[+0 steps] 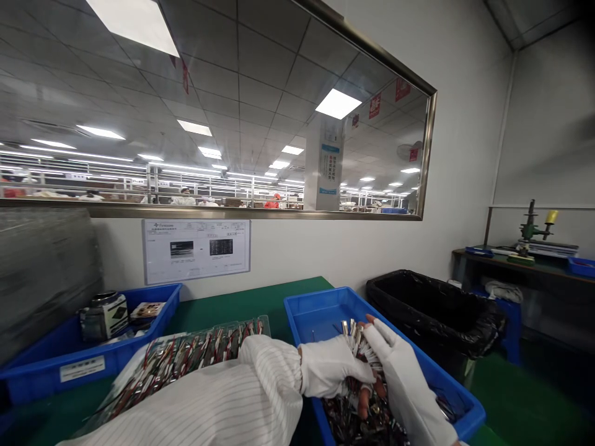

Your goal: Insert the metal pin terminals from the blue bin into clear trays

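My left hand (332, 365), in a white glove with bare fingertips, reaches across into a blue tray (400, 337). Its fingers curl around a bundle of small wired parts (356, 337) with silver ends pointing up. From the other side my right hand (395, 371), gloved the same way, is closed against the same bundle. Beneath both hands lies a pile of dark and silver wired parts (367, 427), partly hidden by them. To the left, a clear plastic tray (263, 325) holds many parts with red, white and black wires, partly covered by my sleeve.
A blue bin (83, 370) with a tin-like container (105, 316) stands at the left. Right of the tray is a trash bin lined with a black bag (432, 310). An instruction sheet (198, 251) hangs on the wall below a large window. A side bench (534, 260) carries a green hand press.
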The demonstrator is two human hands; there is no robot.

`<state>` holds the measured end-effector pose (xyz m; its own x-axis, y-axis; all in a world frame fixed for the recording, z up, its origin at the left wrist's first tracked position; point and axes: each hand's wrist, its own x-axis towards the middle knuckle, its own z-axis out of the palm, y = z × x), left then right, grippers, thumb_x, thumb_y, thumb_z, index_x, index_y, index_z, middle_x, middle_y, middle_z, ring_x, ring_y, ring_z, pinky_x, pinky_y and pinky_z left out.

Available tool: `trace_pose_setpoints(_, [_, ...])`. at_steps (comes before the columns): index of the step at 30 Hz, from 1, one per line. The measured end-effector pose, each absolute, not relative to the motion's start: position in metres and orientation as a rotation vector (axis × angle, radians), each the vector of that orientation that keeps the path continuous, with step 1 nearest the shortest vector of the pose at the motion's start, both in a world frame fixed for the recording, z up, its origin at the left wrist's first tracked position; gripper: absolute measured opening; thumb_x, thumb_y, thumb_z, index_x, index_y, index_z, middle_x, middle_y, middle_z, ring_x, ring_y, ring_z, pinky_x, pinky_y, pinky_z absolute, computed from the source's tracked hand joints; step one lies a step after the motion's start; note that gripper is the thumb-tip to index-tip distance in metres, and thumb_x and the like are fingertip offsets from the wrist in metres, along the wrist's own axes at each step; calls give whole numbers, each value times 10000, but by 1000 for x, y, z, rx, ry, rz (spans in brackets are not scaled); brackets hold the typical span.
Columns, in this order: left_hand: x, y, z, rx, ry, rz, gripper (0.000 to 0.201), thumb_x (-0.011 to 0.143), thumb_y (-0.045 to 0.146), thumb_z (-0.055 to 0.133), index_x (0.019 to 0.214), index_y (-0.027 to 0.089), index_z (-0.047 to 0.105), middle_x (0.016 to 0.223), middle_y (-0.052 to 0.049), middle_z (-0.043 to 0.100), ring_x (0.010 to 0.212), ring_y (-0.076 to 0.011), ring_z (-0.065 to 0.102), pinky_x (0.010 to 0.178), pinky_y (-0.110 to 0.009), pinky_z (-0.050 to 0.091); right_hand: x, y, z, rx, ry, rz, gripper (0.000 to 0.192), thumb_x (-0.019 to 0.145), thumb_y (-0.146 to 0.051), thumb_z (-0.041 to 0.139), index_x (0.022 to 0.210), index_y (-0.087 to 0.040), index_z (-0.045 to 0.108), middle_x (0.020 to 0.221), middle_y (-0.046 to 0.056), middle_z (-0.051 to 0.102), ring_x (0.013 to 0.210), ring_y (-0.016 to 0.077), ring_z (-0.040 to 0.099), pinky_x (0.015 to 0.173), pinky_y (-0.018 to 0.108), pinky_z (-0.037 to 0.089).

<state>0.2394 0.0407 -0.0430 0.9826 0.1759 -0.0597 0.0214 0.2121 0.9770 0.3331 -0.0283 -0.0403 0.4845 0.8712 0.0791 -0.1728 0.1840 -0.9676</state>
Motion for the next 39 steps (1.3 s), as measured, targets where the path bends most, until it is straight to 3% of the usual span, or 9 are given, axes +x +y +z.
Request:
trace_pose_setpoints(8, [239, 40, -39, 1290, 124, 72, 179, 621, 35, 483, 768, 88, 572, 711, -66, 582, 420, -81, 513, 349, -181, 391, 339, -27, -50, -916, -709, 971, 476, 605, -307, 583, 1041, -146, 476, 981, 99, 566, 293, 61, 426, 232, 190, 285])
trace_pose_setpoints(15, [238, 42, -38, 1257, 157, 40, 126, 623, 57, 501, 724, 71, 576, 707, -81, 582, 427, -87, 514, 350, -182, 383, 336, -29, -47, -937, -703, 941, 431, 607, -329, 586, 994, -157, 506, 913, 83, 595, 317, 81, 451, 237, 184, 282])
trace_pose_setpoints(19, [237, 42, -37, 1251, 172, 17, 174, 626, 69, 505, 783, 75, 579, 718, -72, 576, 430, -87, 515, 353, -184, 386, 335, -32, -47, -948, -782, 949, 399, 657, -354, 542, 995, -147, 499, 769, 71, 625, 338, 103, 472, 259, 190, 308])
trace_pose_setpoints(25, [237, 38, -34, 1270, 141, 39, 213, 617, 25, 477, 796, 82, 578, 685, -68, 580, 401, -88, 508, 319, -174, 367, 338, -33, -51, -997, -898, 925, 470, 704, -400, 474, 1110, -167, 429, 522, 11, 587, 255, 98, 410, 244, 197, 274])
trace_pose_setpoints(30, [237, 38, -35, 1294, 117, 63, 227, 618, 27, 486, 814, 99, 574, 683, -60, 579, 403, -86, 512, 308, -156, 353, 333, -33, -46, -1058, -893, 872, 460, 680, -410, 499, 1056, -145, 472, 456, -5, 546, 239, 78, 368, 244, 186, 258])
trace_pose_setpoints(32, [237, 38, -36, 1322, 134, 81, 229, 609, 38, 508, 819, 103, 573, 679, -56, 577, 412, -86, 514, 316, -155, 359, 329, -32, -42, -1126, -887, 833, 479, 634, -394, 554, 1033, -141, 482, 448, -12, 542, 240, 72, 359, 246, 181, 254])
trace_pose_setpoints(35, [235, 37, -37, 1355, 164, 145, 243, 581, 42, 544, 813, 109, 573, 686, -44, 572, 415, -80, 508, 334, -161, 379, 326, -30, -40, -1171, -924, 734, 511, 544, -327, 644, 997, -139, 500, 581, 14, 603, 381, 114, 485, 345, 203, 371])
trace_pose_setpoints(37, [235, 37, -37, 1373, 170, 153, 255, 568, 43, 561, 812, 115, 572, 689, -35, 567, 412, -74, 502, 348, -169, 392, 328, -29, -43, -1182, -972, 659, 417, 557, -309, 632, 929, -143, 541, 672, 24, 618, 487, 131, 529, 427, 205, 414])
trace_pose_setpoints(39, [234, 37, -36, 1386, 173, 120, 267, 572, 53, 567, 828, 127, 571, 681, -25, 561, 406, -68, 493, 362, -180, 404, 332, -28, -47, -1210, -1017, 623, 298, 631, -320, 563, 879, -153, 563, 638, 12, 609, 422, 101, 493, 389, 191, 388])
